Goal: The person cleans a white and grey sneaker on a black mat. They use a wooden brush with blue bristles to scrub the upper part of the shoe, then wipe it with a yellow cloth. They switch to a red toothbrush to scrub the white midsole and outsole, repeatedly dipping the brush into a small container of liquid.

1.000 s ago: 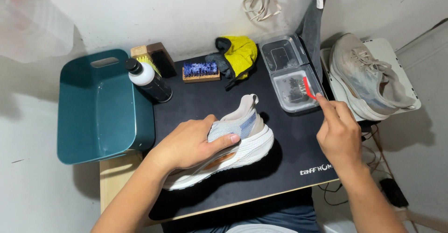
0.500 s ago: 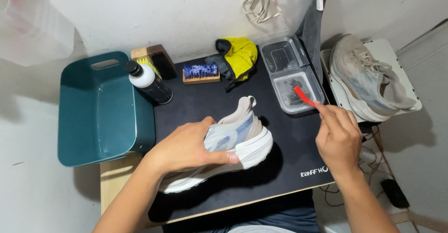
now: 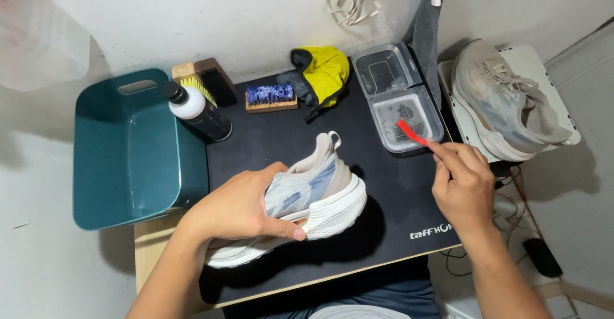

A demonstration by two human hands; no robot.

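The left hand [image 3: 240, 210] clamps the shoe [image 3: 300, 201] on its side on the mat [image 3: 384, 191]. The right hand [image 3: 464, 181] pinches a red brush [image 3: 411, 132], tip in the tray [image 3: 403, 98]. Best wet it lightly, keeping the shoe steady.

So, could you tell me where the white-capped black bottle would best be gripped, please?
Probably around the black body of the bottle, below its white shoulder, coming from the open mat side at lower right. It leans toward the teal tub, which blocks the left; brushes crowd behind it.
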